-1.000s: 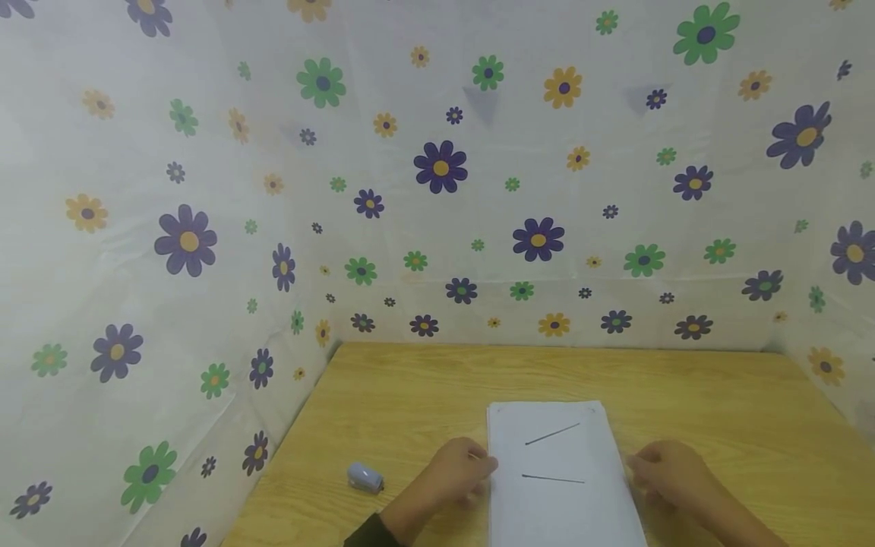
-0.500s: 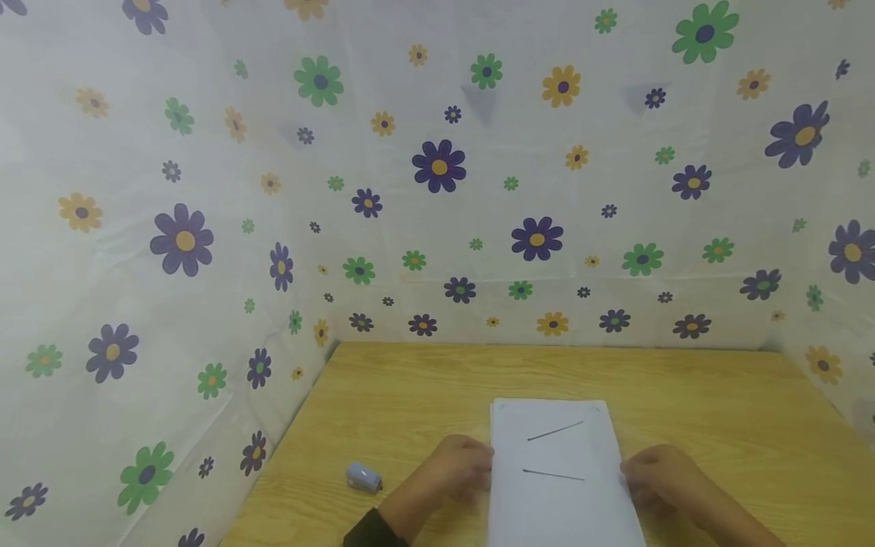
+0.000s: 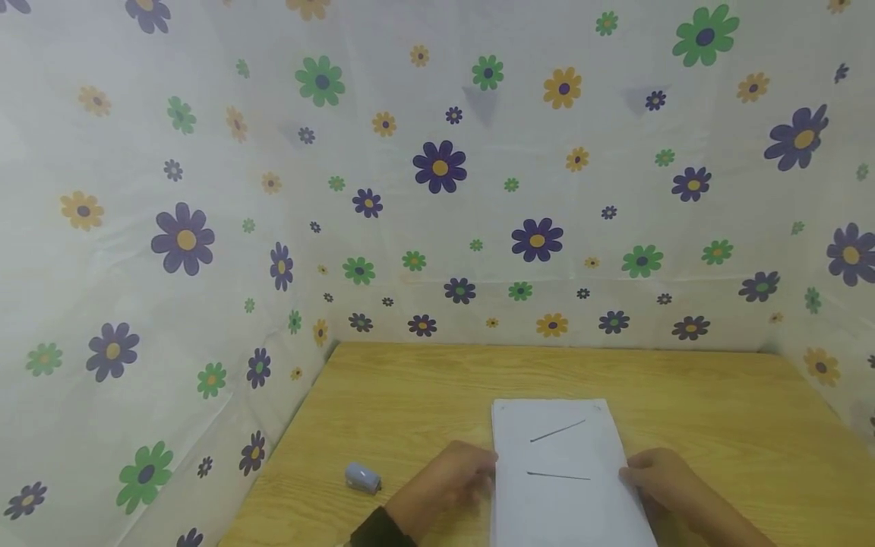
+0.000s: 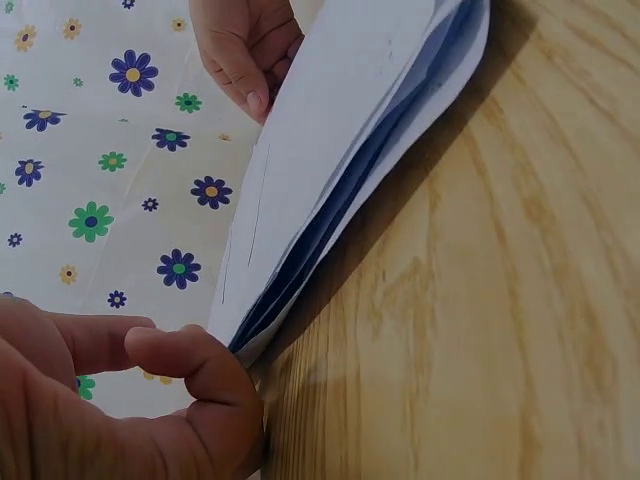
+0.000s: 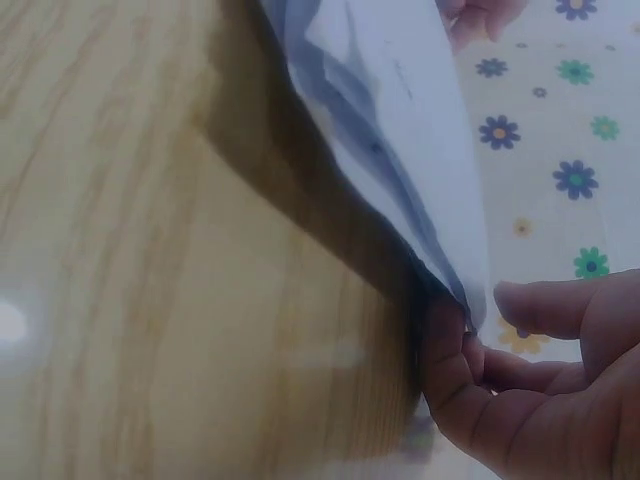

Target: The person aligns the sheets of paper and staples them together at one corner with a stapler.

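A stack of white paper sheets [image 3: 560, 509] lies on the table, its top sheet marked with two thin dark lines. Along its side edges the sheets bulge apart, as both wrist views show. My left hand [image 3: 454, 475] holds the left edge, with fingers curled at the paper in the left wrist view. At the opposite edge my right hand [image 3: 666, 482] grips the stack, fingers under the sheets [image 5: 440, 180] and thumb on the upper side. Parts of the fingers beneath the paper are hidden.
A small pale blue rounded object [image 3: 364, 477] with a dark tip lies left of my left hand on the wooden table [image 3: 410, 380]. White sheeting [image 3: 383, 45] with printed flowers encloses the table at the back and both sides.
The paper stack has shifted slightly to the right in the head view. My right hand has come from beside the edge onto it. The small pale blue object stays put.
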Available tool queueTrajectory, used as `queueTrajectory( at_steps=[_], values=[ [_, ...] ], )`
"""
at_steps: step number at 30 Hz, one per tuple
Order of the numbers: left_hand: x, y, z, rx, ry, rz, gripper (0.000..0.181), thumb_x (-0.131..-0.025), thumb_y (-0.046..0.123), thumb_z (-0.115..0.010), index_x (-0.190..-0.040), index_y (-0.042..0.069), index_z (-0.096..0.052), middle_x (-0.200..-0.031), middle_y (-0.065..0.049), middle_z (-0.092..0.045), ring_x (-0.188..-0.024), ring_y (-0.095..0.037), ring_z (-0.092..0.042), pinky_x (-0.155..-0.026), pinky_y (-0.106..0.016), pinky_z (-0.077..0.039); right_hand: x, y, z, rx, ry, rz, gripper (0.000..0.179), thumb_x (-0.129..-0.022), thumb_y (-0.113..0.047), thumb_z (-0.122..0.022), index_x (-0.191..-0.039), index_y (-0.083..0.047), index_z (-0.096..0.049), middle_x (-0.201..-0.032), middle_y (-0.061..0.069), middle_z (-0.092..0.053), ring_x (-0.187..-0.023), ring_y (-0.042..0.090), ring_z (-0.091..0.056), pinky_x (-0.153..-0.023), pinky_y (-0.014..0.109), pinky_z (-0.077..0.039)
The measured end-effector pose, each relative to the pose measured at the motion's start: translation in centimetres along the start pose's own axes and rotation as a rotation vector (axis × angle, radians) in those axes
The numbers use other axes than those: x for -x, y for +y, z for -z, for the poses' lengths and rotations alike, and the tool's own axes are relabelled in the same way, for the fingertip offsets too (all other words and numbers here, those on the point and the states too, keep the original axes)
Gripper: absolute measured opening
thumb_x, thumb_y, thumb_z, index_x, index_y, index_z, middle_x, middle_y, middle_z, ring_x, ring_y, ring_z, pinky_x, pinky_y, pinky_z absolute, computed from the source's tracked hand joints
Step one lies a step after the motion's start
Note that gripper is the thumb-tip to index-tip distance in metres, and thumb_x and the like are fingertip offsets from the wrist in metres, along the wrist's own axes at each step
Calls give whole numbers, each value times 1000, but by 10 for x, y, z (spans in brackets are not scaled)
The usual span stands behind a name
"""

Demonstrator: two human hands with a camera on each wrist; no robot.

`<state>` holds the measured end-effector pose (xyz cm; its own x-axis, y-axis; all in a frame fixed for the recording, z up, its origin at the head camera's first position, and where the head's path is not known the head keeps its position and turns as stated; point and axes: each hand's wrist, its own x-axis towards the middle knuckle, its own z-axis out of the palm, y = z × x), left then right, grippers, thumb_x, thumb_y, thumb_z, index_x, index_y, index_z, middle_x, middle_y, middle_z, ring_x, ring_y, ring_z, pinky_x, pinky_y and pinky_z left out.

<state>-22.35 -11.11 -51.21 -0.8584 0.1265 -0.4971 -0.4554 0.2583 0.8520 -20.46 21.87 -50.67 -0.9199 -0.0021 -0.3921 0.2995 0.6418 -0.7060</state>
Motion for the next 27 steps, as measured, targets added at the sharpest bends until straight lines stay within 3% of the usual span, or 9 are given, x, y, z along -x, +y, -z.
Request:
queueTrajectory(
  at_steps=[4,7,11,14,20,25,27],
  values=[
    [0,2,-5,-81,0,-46,15,-95,14,-65,-95,-1,-68,-70,-3,-59,-57,-13,-52,-47,-22,-46,1,0,-3,16,18,22,46,-93,-19,-68,-121,16,-61,-105,20,-70,-91,25,-66,-80,45,-58],
    [0,4,-8,-179,34,-101,15,-95,13,-67,-103,0,-68,-80,-3,-61,-68,-16,-55,-57,-27,-49,2,0,-4,26,22,44,44,-92,-19,-69,-119,16,-63,-103,20,-70,-90,24,-65,-80,45,-58],
    [-2,3,-12,-277,78,-171,23,-95,11,-67,-114,0,-65,-98,-6,-63,-87,-21,-58,-73,-36,-53,2,-3,-6,36,-3,16,44,-94,-20,-69,-120,16,-63,-99,13,-70,-87,22,-64,-77,42,-57],
    [-4,0,-15,-312,91,-219,23,-95,9,-64,-115,-3,-60,-100,-9,-63,-89,-23,-60,-76,-41,-55,2,-4,-6,48,-25,-12,47,-95,-22,-69,-122,15,-61,-99,10,-70,-88,22,-64,-77,41,-57],
    [-7,-4,-19,-250,116,-293,32,-100,4,-50,-131,-3,-49,-121,-17,-60,-112,-31,-61,-94,-52,-53,5,-4,-9,49,-22,5,46,-95,-23,-69,-120,14,-62,-104,15,-70,-91,24,-67,-79,44,-58],
    [-5,-5,-21,-180,149,-332,37,-105,7,-40,-142,3,-42,-144,-24,-51,-137,-44,-47,-109,-63,-41,5,-5,-12,37,-30,-7,49,-98,-28,-65,-123,14,-60,-100,14,-70,-89,24,-67,-78,42,-59],
    [-3,-5,-21,-170,173,-367,37,-106,7,-39,-143,3,-41,-148,-24,-48,-141,-46,-42,-112,-64,-37,6,-6,-15,23,-20,13,51,-101,-31,-61,-122,15,-60,-101,18,-69,-92,30,-66,-80,45,-58]
  ],
)
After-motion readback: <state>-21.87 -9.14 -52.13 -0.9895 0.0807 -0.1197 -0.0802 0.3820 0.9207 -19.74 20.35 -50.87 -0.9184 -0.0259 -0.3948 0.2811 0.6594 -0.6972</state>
